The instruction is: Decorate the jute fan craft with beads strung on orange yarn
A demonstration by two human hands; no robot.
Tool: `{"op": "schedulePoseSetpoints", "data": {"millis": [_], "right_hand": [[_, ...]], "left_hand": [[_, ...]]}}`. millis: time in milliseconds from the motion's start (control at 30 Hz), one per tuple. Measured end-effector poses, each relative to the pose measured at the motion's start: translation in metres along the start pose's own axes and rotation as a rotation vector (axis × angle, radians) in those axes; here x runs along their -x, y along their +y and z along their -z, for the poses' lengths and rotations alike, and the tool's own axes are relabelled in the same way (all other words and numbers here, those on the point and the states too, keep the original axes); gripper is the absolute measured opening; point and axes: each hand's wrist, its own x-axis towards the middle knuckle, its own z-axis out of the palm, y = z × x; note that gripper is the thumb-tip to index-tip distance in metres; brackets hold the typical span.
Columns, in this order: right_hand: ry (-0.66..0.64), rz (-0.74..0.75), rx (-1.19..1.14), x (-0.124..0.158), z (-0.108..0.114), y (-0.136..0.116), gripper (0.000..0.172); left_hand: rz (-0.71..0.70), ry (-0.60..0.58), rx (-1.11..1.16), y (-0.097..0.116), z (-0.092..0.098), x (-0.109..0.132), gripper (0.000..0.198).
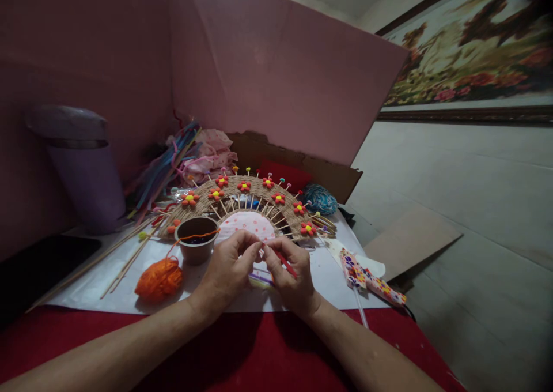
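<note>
In the head view, the right hand (pixel 291 272) has its grip on one red stick (pixel 286 264); the left hand (pixel 230 268) is pinched, on what I cannot tell. One orange yarn ball (pixel 159 281) lies beside one cup (pixel 196 253), near one arch (pixel 256 183) with at least eight flowers (pixel 279 198).

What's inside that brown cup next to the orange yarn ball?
Something dark and shiny, perhaps liquid, sits inside the brown cup; an orange strand crosses over it. Anything beneath that dark surface is hidden.

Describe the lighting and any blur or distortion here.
Head view: dim, the red cloth darkly shadowed below left hand and right hand; head view: glints inside the brown pot; head view: framed picture looks slanted, soft, fading to black upper right.
</note>
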Motion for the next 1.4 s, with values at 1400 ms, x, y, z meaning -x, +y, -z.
{"op": "schedulePoseSetpoints", "data": {"millis": [1400], "right_hand": [[0.001,0.089,0.022,0.001,0.0012,-0.0028,0.012]], "left_hand": [[-0.31,0.101,-0.349,-0.0009,-0.0002,0.0031,0.012]]}}
